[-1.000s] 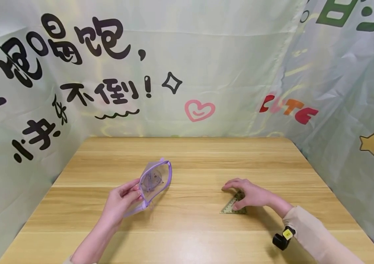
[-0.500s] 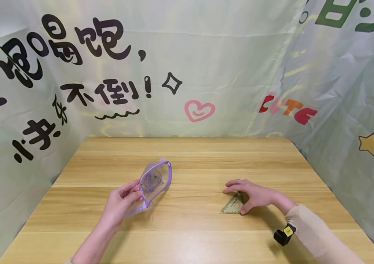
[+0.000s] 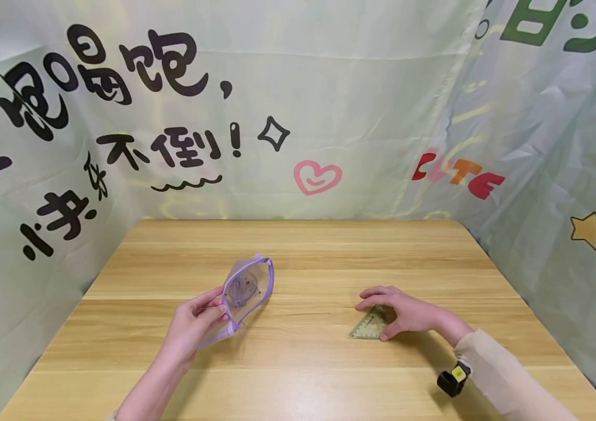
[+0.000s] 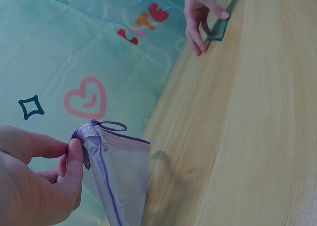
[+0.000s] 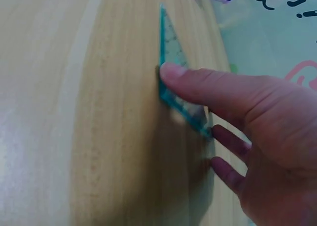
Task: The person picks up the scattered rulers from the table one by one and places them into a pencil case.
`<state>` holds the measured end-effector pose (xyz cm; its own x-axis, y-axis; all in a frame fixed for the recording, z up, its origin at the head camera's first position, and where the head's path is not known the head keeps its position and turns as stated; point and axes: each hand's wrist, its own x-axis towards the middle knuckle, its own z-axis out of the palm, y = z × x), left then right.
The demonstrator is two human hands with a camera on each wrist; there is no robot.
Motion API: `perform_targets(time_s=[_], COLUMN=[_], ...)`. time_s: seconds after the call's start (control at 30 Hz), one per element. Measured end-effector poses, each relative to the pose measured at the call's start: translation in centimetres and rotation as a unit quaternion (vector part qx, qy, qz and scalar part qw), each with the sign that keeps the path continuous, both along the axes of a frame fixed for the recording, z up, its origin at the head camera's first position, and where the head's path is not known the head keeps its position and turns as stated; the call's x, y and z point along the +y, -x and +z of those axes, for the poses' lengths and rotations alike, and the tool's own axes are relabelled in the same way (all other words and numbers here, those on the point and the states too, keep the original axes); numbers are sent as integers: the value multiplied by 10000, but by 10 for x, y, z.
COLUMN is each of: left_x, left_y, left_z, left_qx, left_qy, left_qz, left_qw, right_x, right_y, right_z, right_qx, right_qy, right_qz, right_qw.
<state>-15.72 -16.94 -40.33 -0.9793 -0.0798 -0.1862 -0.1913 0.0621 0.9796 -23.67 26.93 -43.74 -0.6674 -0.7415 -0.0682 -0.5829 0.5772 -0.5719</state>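
Observation:
My left hand (image 3: 190, 324) pinches the rim of a see-through pouch (image 3: 248, 286) with purple edging and a zip. Its mouth gapes toward the right, and a dark figure shows on its side. In the left wrist view, thumb and fingertips hold the pouch (image 4: 124, 171) at its corner beside a small loop. To the right, a clear triangular set square (image 3: 367, 328) with scale markings is at the tabletop. My right hand (image 3: 405, 313) grips it, thumb on one edge and fingers at the opposite corner. The right wrist view shows the thumb pressed to the edge of the set square (image 5: 173, 47).
A light wooden table (image 3: 298, 374) spans the space. Printed cloth (image 3: 371, 105) hangs behind it and along both sides. A small black device with a yellow label (image 3: 454, 377) is strapped at the right sleeve (image 3: 503, 374).
My right thumb has shifted from over the set square to its lower edge, and the set square has edged slightly left. The left hand and pouch have stayed nearly still.

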Motion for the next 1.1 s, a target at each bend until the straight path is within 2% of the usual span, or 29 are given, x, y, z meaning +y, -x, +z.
perform_targets(time_s=[0.33, 0.7, 0.87, 1.1], left_x=[1, 2, 2, 2], left_y=[0, 0, 0, -1], left_z=[-1, -1, -1, -1], left_qx=[20, 48, 38, 27], left_qy=[-15, -52, -72, -85], left_qz=[20, 11, 12, -23], left_qw=[10000, 10000, 10000, 10000], right_x=[-4, -3, -4, 0], right_y=[-3, -3, -3, -1], right_z=[-10, -10, -9, -10], right_qx=[332, 597, 562, 361], right_qy=[164, -69, -45, 6], right_qz=[-572, -466, -594, -1050], right_qw=[9977, 9971, 9966, 9938])
